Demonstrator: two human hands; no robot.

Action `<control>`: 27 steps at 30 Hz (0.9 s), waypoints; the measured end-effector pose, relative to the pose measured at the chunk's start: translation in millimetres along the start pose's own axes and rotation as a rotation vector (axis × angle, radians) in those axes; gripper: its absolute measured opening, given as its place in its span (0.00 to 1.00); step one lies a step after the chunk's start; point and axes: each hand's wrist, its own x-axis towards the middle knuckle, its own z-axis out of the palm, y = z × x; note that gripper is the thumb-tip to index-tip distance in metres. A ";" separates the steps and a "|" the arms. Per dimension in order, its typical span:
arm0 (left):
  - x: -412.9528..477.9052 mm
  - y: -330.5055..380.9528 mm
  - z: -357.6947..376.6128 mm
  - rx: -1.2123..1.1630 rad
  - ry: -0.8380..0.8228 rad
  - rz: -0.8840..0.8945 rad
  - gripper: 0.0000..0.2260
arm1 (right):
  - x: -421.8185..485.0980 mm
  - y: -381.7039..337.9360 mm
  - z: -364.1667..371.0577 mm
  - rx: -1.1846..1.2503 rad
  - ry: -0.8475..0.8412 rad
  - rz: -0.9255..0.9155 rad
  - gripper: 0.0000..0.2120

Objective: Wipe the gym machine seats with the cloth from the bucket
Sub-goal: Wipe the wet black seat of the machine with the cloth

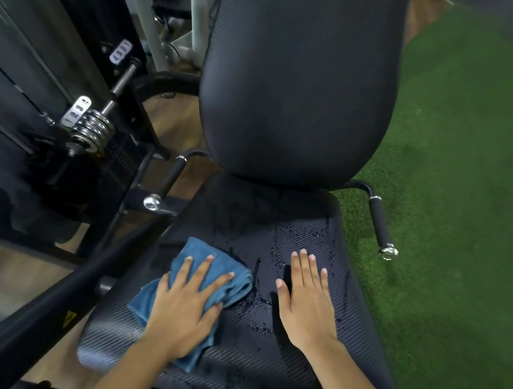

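A black textured gym machine seat [260,351] fills the lower middle, wet with beads of water across its centre and right. On its left part lies a crumpled blue cloth [203,267]. My left hand [186,309] presses flat on the cloth, fingers spread and straight. My right hand [308,296] rests flat on the bare wet seat just right of the cloth, fingers straight and together. The tall black backrest [299,79] rises behind the seat. No bucket is in view.
Two padded side handles flank the seat, the left handle [169,179] and the right handle [381,224]. A black machine frame with a chrome weight pin [92,130] stands left. A black bar [48,307] slants at lower left. Green turf [477,190] covers the floor right.
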 end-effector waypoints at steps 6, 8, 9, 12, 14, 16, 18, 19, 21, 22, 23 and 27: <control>38.3 -27.5 -9.7 -0.050 -0.037 -0.287 0.25 | 7.8 0.8 4.6 0.000 -0.009 0.035 0.38; 55.9 -2.1 -11.9 -0.065 -0.067 -0.256 0.24 | 10.2 0.7 8.1 0.028 -0.007 0.056 0.38; 56.5 7.2 -9.5 -0.054 -0.071 -0.179 0.24 | 11.0 0.2 9.5 0.036 -0.008 0.066 0.38; 33.5 2.3 -1.0 -0.050 -0.020 0.068 0.25 | 12.9 0.5 10.1 0.030 -0.014 0.084 0.38; 24.3 -21.5 -2.1 -0.098 0.016 0.084 0.24 | 14.8 -0.1 8.9 0.038 -0.020 0.100 0.39; 35.8 -38.5 -5.4 -0.118 0.017 -0.035 0.25 | 17.8 -1.8 8.1 0.031 -0.023 0.102 0.38; 62.1 -36.2 -9.1 -0.088 -0.018 -0.174 0.25 | 21.6 -5.5 7.6 0.033 -0.020 0.101 0.38; 74.6 -27.2 -10.5 -0.074 -0.045 -0.219 0.25 | 23.7 -7.8 7.4 0.039 -0.016 0.106 0.38; 87.7 -5.5 -11.4 -0.057 -0.068 -0.170 0.24 | 28.1 -11.6 7.1 0.044 -0.011 0.107 0.37; 85.5 1.6 -9.7 -0.049 -0.073 -0.092 0.25 | 29.7 -13.1 6.9 0.043 -0.013 0.103 0.37; 79.5 3.0 -7.8 -0.051 -0.073 -0.006 0.27 | 31.5 -13.9 6.5 0.044 -0.016 0.100 0.37; 59.5 -36.2 -3.9 -0.118 0.010 0.096 0.26 | 38.1 -12.2 4.1 0.058 -0.011 0.121 0.36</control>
